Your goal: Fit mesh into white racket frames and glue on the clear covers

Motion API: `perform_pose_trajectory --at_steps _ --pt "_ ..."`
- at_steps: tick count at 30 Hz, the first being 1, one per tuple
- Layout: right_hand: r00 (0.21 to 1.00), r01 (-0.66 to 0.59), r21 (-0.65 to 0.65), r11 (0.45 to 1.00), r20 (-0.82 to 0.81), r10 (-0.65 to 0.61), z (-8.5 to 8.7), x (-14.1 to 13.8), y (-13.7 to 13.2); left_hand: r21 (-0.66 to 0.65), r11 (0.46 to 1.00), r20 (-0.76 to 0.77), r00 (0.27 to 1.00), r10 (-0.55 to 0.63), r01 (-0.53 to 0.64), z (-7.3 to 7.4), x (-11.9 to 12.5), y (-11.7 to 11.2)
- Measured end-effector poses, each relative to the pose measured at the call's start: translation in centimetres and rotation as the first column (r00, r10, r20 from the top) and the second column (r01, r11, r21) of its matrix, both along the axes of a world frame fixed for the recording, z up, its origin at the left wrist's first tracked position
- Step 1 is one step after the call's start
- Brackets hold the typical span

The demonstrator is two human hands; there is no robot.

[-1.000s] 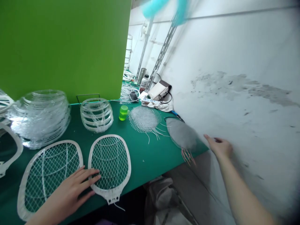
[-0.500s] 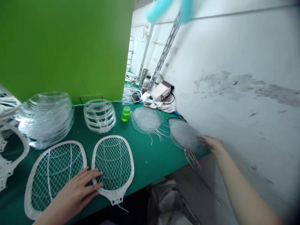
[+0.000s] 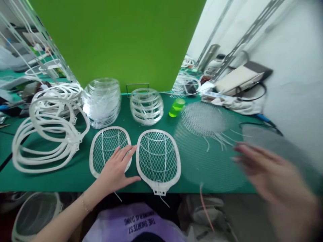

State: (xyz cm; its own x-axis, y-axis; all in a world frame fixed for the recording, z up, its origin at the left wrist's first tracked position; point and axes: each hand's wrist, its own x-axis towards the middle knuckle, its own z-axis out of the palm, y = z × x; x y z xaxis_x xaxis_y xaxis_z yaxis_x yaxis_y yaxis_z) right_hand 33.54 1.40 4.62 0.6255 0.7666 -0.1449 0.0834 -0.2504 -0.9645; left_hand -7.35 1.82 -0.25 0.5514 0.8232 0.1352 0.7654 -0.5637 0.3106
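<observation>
The left hand point(image 3: 116, 169) lies open and palm down, fingers spread, across an oval white plastic racket frame with wire mesh point(image 3: 108, 151). Its thumb touches the edge of a matching frame point(image 3: 158, 161) just beside it, and it grips neither. The right hand point(image 3: 274, 174) is blurred, fingers apart, beside a blurred round sheet of fine grey mesh point(image 3: 209, 159) with a pink wire below it; whether it has hold of that sheet, I cannot tell. A purple printed shirt point(image 3: 136, 223) shows below the green work mat point(image 3: 80, 181). On the mat lie a loose pile of white plastic frames point(image 3: 13, 151), a tall stack of clear frames point(image 3: 102, 102), a shorter stack point(image 3: 146, 107), a round wire mesh with loose ends point(image 3: 203, 119) and a bright green plastic cup point(image 3: 176, 107). A green board point(image 3: 113, 40) stands behind.
</observation>
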Motion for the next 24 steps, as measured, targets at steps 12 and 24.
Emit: perform_pose_trajectory --at_steps 12,24 --pt "0.904 -0.326 -0.186 0.927 -0.349 0.248 -6.4 -11.1 2.7 -0.059 0.998 0.027 0.999 0.023 -0.022 -0.9 0.9 -0.4" --pt "0.921 -0.332 -0.176 0.927 -0.272 0.279 -7.0 -11.2 2.7 -0.075 0.997 0.036 0.999 -0.029 0.032 -1.3 0.8 0.1"
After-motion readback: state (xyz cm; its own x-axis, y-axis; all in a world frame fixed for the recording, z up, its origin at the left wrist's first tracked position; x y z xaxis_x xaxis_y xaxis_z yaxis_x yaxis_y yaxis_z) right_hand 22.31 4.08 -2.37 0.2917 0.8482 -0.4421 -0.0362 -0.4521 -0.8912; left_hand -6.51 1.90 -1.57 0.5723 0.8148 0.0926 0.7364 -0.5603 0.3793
